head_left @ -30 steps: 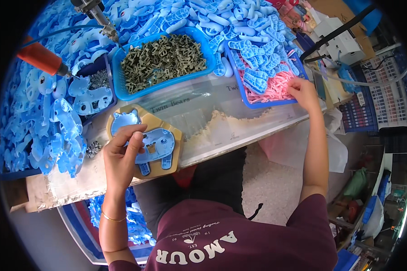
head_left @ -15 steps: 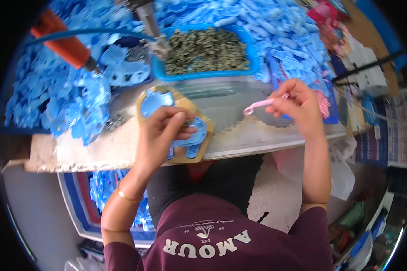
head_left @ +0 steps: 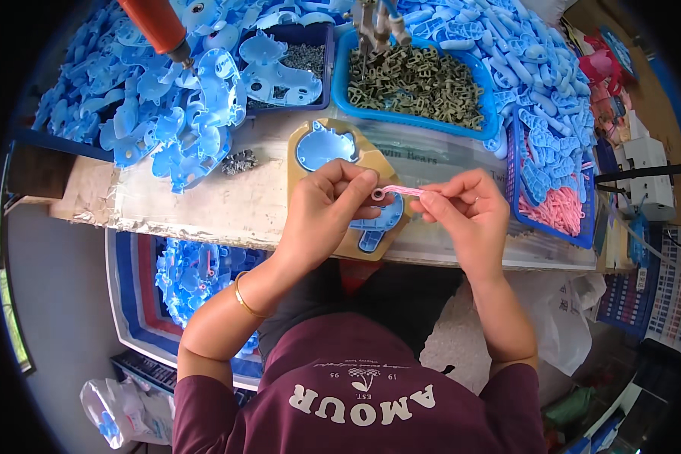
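A thin pink plastic strip with a ring at one end (head_left: pixel 401 191) spans the gap between my hands, above the worktable. My right hand (head_left: pixel 469 216) pinches its far-right part between thumb and fingers. Close to the ring, my left hand (head_left: pixel 318 212) is closed in a pinch; what sits between its fingertips is hidden. Below the hands lies a tan fixture block (head_left: pixel 304 155) with shaped hollows. A round light-blue plastic shell (head_left: pixel 325 147) rests in its upper hollow, and another blue shell part (head_left: pixel 382 219), partly covered by my left hand, in the lower one.
Behind stands a blue basket (head_left: pixel 412 129) of olive-green small parts, under a metal machine head (head_left: pixel 374 26). An orange power screwdriver (head_left: pixel 155 26) hangs at left. Blue shells (head_left: pixel 129 98) heap up there. A basket of pink strips (head_left: pixel 556 212) stands right, a bin (head_left: pixel 129 295) below left.
My right hand has brought the pink strip leftward to my left hand. The view has shifted, and my left hand's fingertips now meet the strip's ring end.
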A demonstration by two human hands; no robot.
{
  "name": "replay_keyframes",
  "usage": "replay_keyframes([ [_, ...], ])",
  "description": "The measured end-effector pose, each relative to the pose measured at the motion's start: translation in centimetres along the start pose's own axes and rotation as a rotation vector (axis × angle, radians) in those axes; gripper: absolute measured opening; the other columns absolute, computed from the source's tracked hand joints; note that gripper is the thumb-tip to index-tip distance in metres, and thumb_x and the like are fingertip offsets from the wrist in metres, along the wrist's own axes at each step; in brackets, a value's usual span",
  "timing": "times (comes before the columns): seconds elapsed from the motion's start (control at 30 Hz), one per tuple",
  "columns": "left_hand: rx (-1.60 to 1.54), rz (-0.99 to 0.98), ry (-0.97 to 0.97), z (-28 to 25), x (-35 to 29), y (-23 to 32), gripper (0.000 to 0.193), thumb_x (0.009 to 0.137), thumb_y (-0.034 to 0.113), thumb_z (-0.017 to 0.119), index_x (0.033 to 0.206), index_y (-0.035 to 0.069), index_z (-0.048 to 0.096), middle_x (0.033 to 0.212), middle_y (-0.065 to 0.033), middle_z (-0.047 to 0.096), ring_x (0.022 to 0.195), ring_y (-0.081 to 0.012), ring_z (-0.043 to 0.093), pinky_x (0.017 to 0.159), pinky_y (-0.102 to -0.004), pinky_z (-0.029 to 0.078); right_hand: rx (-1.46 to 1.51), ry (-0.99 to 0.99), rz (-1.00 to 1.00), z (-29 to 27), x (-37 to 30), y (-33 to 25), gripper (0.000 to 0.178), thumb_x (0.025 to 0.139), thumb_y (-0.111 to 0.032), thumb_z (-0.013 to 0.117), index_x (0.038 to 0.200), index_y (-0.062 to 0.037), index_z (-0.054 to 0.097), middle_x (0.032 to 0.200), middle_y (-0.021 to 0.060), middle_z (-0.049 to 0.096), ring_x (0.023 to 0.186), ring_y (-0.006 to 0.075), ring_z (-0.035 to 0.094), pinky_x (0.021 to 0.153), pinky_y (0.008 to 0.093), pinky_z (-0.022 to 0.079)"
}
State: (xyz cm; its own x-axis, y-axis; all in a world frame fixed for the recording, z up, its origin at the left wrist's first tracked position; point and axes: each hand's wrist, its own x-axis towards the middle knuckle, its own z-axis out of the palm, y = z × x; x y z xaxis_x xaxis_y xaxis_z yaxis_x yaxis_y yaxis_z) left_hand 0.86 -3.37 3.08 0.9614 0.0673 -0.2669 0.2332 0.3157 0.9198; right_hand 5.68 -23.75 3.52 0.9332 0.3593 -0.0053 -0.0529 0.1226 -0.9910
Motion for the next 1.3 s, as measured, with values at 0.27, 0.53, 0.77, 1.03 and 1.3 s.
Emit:
replay_keyframes([
  [0.27,0.038,0.072,-0.027,-0.5,-0.1,-0.4,0.024,0.107,0.018,0.058,0.111,-0.004,0.062,0.103,-0.0126,0.071,0.096,-0.0211,0.075,0.08,-0.0252,0.061,-0.033,0.002,0.019,-0.6,-0.1,1.2,0.016,0.094,0.0,0.07,0.103,-0.0008,0.057,0.099,0.0152,0.073,0.086,0.0191,0.075,0.072,0.0271,0.059],
  [0.53,0.18,-0.005,-0.184,-2.1,-0.3,1.1,0.024,0.106,0.019,0.059,0.111,-0.004,0.063,0.102,-0.0099,0.07,0.092,-0.0179,0.074,0.078,-0.0257,0.061,-0.486,-0.341,-0.218,0.9,1.2,-1.5,0.026,0.088,-0.001,0.073,0.113,-0.0044,0.074,0.093,0.0021,0.065,0.076,0.0094,0.063,0.067,0.0227,0.049],
  [0.77,0.23,-0.039,-0.208,-3.8,0.0,1.4,0.025,0.105,0.019,0.06,0.114,-0.003,0.065,0.096,-0.0095,0.072,0.081,-0.0108,0.071,0.07,-0.0239,0.058,-0.829,-0.397,-0.438,2.9,2.1,-1.1,0.019,0.083,-0.008,0.079,0.1,-0.0054,0.074,0.088,0.0041,0.064,0.071,0.0148,0.064,0.06,0.0293,0.049],
  [1.03,0.59,0.431,0.217,-7.0,0.1,2.4,0.026,0.101,0.021,0.065,0.12,0.003,0.069,0.093,-0.0067,0.074,0.073,-0.011,0.066,0.06,-0.0258,0.05,-1.069,-0.337,-0.65,4.8,3.7,2.2,0.015,0.079,-0.019,0.082,0.089,-0.0115,0.074,0.081,0.0036,0.059,0.08,0.0257,0.062,0.07,0.0393,0.047],
  [1.3,0.774,0.486,0.209,-7.4,-0.6,1.2,0.021,0.099,0.017,0.066,0.113,0.002,0.072,0.091,-0.0106,0.074,0.073,-0.016,0.066,0.057,-0.0293,0.048,-0.993,-0.323,-0.533,5.7,3.7,3.0,0.013,0.08,-0.02,0.082,0.085,-0.0114,0.075,0.079,0.0029,0.058,0.082,0.0253,0.061,0.07,0.0387,0.046],
])
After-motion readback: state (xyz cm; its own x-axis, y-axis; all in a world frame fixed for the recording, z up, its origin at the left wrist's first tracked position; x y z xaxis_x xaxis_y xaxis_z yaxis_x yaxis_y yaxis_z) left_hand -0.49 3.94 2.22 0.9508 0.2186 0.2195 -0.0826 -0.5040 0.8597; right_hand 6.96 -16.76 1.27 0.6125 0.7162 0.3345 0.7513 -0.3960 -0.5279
